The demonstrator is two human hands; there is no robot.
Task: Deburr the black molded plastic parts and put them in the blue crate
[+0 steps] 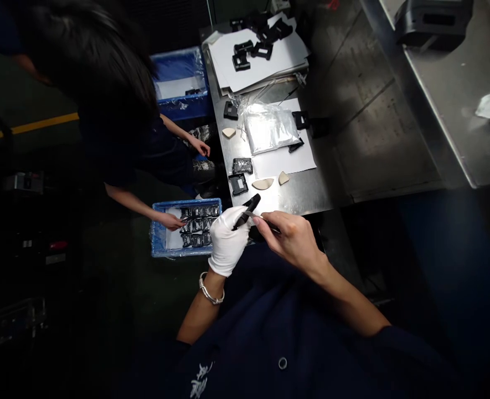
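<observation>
My left hand (229,239), in a white glove, is closed around a black plastic part (252,206) held up near the table's front edge. Bare and pinched, my right hand (292,238) holds a thin blade-like tool (251,214) against that part. Just beyond lie two beige pieces (263,184) (283,178), a black part (238,184) and a plastic-wrapped black part (242,165). Farther up, a clear plastic packet (271,128) rests on white paper (307,158), with another beige piece (228,133) to its left.
Stacked white sheets (228,55) carry several black parts at the metal table's far end. On the left, another person's hand (172,221) reaches into a blue bin (157,244) of wrapped parts. A second blue bin (180,61) stands behind. A metal surface (448,83) is at right.
</observation>
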